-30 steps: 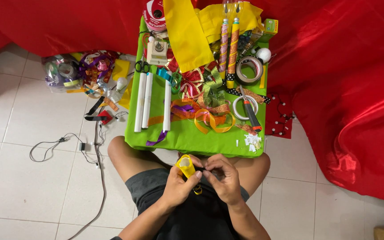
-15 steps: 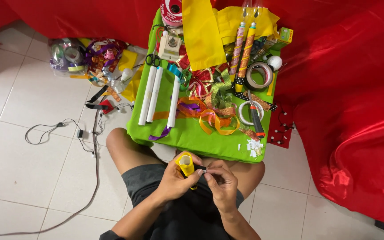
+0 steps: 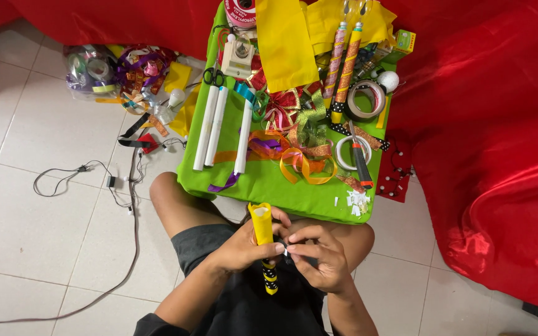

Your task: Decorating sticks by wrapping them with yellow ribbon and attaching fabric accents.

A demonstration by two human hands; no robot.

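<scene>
My left hand [image 3: 241, 247] grips a paper roll wrapped in yellow [image 3: 261, 229], held upright over my lap; a black dotted ribbon band shows at its lower end [image 3: 270, 278]. My right hand [image 3: 319, 256] pinches a tiny white piece [image 3: 286, 252] against the roll's side, fingertips touching the left hand. Just ahead of my knees stands a small table covered in green cloth [image 3: 269, 186].
On the green table lie three white paper rolls [image 3: 216, 124], two decorated rolls [image 3: 342, 68], yellow sheets [image 3: 281, 40], tape rings [image 3: 365, 99], scissors [image 3: 213, 76], a cutter [image 3: 361, 163] and ribbons [image 3: 300, 155]. A ribbon pile [image 3: 119, 71] and cables [image 3: 88, 177] lie on the tiles at left. Red cloth [image 3: 499, 155] drapes right.
The yellow roll has turned from end-on to upright in my left hand, showing its length. My right hand stays pinched at its side. The camera view has shifted closer.
</scene>
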